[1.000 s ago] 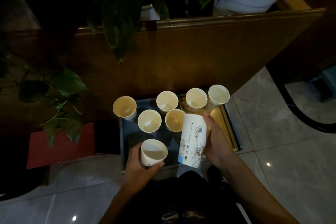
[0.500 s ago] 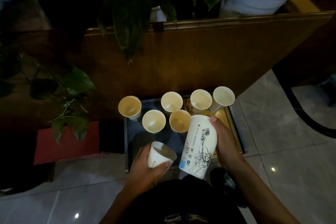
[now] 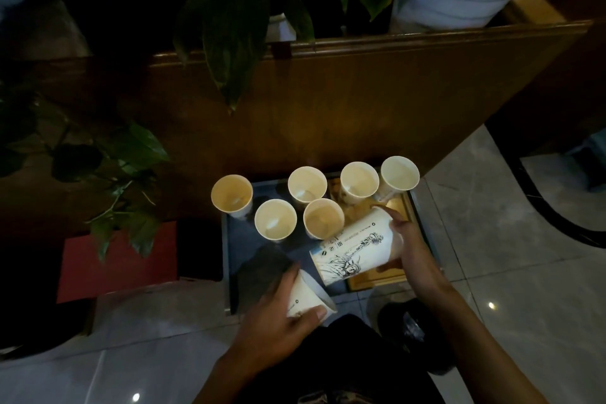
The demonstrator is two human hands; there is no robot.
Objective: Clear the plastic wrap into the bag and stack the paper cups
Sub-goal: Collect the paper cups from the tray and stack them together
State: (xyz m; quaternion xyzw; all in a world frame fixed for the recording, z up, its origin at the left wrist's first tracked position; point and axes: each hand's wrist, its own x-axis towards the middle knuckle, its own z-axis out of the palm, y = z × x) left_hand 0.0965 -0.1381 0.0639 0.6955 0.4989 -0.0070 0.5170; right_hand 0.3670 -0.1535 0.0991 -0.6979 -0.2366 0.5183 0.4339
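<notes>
My right hand [image 3: 411, 248] grips a stack of white printed paper cups [image 3: 355, 251], tilted almost flat with its base end pointing down-left. Just below that end, my left hand [image 3: 278, 321] holds a single white paper cup [image 3: 306, 300] tipped on its side, mouth facing right. The two are close but apart. Several more paper cups stand upright and open behind them on a dark tray [image 3: 229, 259], among them one at the far left [image 3: 232, 195] and one at the far right [image 3: 400, 174]. I see no plastic wrap or bag.
A wooden planter box [image 3: 360, 102] rises right behind the tray, with a white pot [image 3: 459, 0] and leafy plants [image 3: 236, 26] on top. A red box [image 3: 121, 262] lies to the left. A gold-framed board [image 3: 398, 207] sits under the right cups. Tiled floor [image 3: 508, 272] spreads to the right.
The stack in my right hand has tipped from upright to nearly horizontal. My left hand has tilted the single cup further onto its side and brought it lower, toward my body.
</notes>
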